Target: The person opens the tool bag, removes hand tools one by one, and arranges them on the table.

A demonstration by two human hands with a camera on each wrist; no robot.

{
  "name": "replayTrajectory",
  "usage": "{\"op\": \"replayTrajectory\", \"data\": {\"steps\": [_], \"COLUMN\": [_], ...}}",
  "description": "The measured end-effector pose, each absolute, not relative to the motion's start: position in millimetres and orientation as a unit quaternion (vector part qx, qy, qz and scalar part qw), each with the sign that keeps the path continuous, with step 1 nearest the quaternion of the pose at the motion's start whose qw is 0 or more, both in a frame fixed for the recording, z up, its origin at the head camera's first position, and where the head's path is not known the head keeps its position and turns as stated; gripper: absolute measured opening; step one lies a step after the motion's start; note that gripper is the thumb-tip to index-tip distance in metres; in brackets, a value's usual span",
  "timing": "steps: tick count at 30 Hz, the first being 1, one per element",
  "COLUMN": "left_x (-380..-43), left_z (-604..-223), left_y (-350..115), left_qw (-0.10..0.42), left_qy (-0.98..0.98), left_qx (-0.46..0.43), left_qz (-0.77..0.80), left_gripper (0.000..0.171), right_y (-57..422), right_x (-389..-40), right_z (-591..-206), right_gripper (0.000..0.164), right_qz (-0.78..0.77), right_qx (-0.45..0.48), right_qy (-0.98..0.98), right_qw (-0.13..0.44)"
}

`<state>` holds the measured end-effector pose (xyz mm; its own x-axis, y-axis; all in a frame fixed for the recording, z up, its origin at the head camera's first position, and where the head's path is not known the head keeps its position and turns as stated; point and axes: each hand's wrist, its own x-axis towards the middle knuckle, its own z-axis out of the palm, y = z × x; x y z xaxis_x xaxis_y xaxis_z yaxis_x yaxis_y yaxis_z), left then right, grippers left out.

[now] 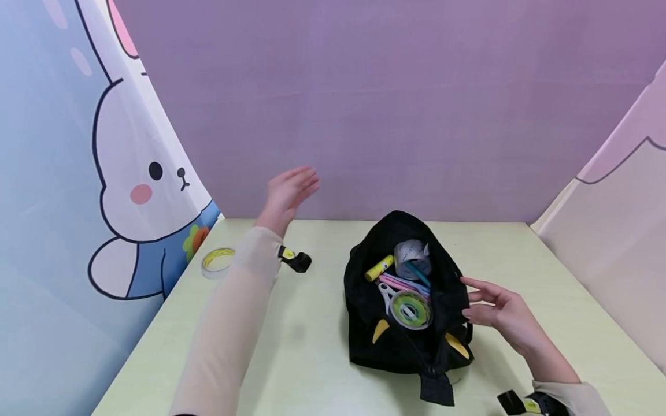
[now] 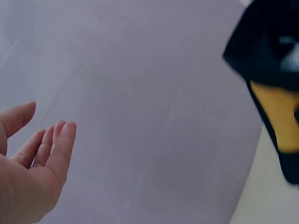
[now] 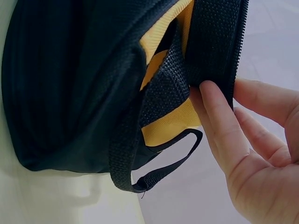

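Note:
A black fabric zip bag point(image 1: 359, 341) with yellow patches stands on the table, its mouth open upward. Inside lie a wide tape roll point(image 1: 411, 257), a yellow tube-shaped item point(image 1: 379, 268), several pink and blue pens point(image 1: 398, 283), what looks like white scissor handles point(image 1: 386, 293) and a green-cored tape roll point(image 1: 411, 310). My right hand point(image 1: 502, 312) pinches the bag's zippered edge point(image 3: 219, 42) between thumb and fingers. Raised left of the bag, my left hand point(image 1: 291, 193) holds nothing, its fingers point(image 2: 60, 149) loosely extended.
A yellow-cored tape roll point(image 1: 218, 263) lies at the table's left edge, beside my left forearm. The pale green table point(image 1: 312, 346) meets a purple backdrop point(image 1: 390, 115) behind. A rabbit-printed sheet point(image 1: 140, 214) hangs on the left, a pale sheet point(image 1: 614, 231) on the right.

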<state>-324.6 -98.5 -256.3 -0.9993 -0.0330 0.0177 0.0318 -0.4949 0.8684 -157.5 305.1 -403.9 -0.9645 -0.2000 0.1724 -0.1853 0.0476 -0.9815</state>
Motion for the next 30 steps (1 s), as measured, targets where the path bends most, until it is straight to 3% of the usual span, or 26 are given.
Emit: {"op": "replayTrajectory", "data": {"steps": [6, 13, 30], "left_x": [-324, -319, -301], "left_z": [-242, -243, -304], "left_y": [-58, -14, 47], "left_qw": [0.003, -0.030, -0.149], "left_qy": [-0.494, -0.512, -0.596], "left_qx": [-0.042, -0.083, -0.137], "left_qz": [-0.868, -0.854, -0.777], "left_gripper": [0.031, 0.034, 0.028], "right_y": [304, 305, 303], "right_x": [-158, -157, -156], "right_z": [-403, -403, -402], "right_gripper": [0.058, 0.059, 0.058], "right_qz": [-0.677, -0.679, -0.673], "right_qx": [-0.129, -0.130, -0.130], "right_qy": [0.725, 0.722, 0.728], "right_qw": [0.002, 0.008, 0.007]}}
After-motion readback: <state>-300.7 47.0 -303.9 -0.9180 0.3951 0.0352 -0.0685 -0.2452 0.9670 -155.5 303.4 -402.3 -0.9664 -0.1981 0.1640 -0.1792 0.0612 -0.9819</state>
